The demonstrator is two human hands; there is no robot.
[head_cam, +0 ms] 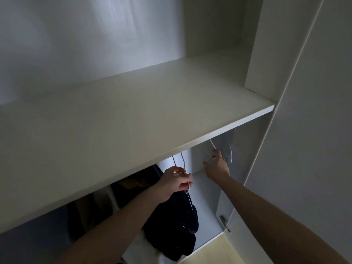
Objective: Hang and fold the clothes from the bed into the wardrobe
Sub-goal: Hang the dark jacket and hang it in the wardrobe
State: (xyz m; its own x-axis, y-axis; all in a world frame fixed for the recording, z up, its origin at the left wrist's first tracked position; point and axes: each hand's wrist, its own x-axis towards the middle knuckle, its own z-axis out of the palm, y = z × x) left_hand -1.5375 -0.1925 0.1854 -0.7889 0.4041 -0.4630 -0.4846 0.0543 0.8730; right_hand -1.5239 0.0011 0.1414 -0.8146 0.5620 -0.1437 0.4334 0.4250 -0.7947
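Note:
I look into a white wardrobe, under its wide shelf (pixel 133 115). My left hand (pixel 176 181) grips the neck of a white hanger (pixel 182 162) whose hook rises behind the shelf edge. A dark navy garment (pixel 177 223) hangs from that hanger, below my hand. My right hand (pixel 217 164) reaches further right into the hanging space with spread fingers, touching thin white empty hangers (pixel 211 147). The rail is hidden by the shelf.
Dark clothes (pixel 133 183) hang to the left in the same compartment. The wardrobe's side panel (pixel 238 178) carries a metal hinge (pixel 223 221) low down. The open door (pixel 314 130) stands on the right. Pale wooden floor (pixel 219 252) shows below.

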